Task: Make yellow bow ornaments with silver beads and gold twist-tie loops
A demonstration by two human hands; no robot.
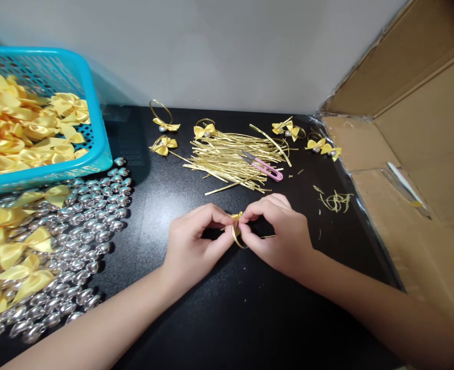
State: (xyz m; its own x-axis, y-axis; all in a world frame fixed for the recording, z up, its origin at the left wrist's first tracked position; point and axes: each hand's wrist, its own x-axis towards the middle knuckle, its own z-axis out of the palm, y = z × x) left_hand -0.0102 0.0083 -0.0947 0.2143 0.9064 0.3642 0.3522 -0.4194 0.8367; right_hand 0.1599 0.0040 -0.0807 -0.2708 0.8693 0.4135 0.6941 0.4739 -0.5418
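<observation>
Over the middle of the black table, my left hand (202, 234) and my right hand (279, 234) meet fingertip to fingertip. Both pinch a thin gold tie (234, 237), which forms a loop hanging below the fingers. A bit of yellow ribbon bow (239, 216) shows between the fingertips; most of it is hidden by them. Beyond the hands lies a heap of gold ties (223, 159). Pink thread snips (267, 168) rest on top of that heap.
At the left, a blue basket (96, 118) holds yellow bows. Silver beads (84, 231) spread before it, with loose bows (26, 246) among them. Finished-looking looped bows (163, 146) lie around the heap. Gold scraps (335, 201) lie at right, beside a cardboard wall (423, 128).
</observation>
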